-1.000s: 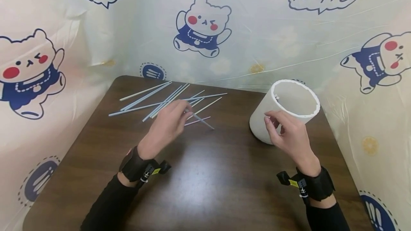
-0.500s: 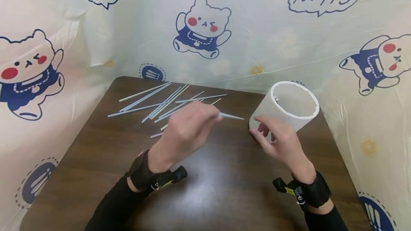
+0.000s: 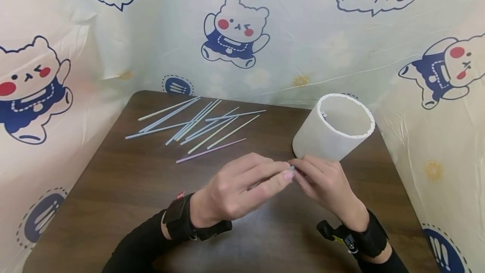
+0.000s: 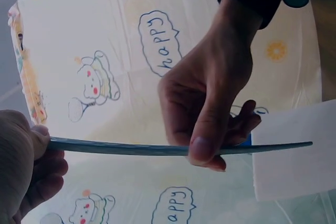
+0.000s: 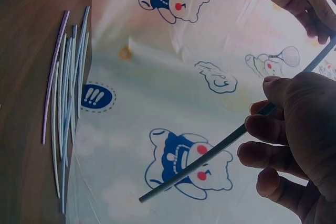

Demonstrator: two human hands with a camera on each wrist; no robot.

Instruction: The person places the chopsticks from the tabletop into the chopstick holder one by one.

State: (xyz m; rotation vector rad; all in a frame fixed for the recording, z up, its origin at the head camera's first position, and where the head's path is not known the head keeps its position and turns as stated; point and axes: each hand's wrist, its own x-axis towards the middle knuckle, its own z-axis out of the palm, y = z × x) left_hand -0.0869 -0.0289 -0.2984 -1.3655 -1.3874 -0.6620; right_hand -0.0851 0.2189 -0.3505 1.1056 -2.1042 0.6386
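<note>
Pinching one stick point(image 4: 121, 148), left hand point(image 3: 242, 186) and right hand point(image 3: 329, 184) seem mid-handover; next, the left presumably must loosen while the right grips firmly.

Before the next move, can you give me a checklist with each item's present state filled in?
1. Left hand has one end of the held stick: ok, pinched.
2. Right hand grips the same stick: ok, pinched partway along, far end free.
3. White container stands mouth up: ok.
4. Right hand clear of the container: cannot tell, they overlap in the head view.
5. Loose sticks neatly lined up: not ok, several cross on the table.
</note>
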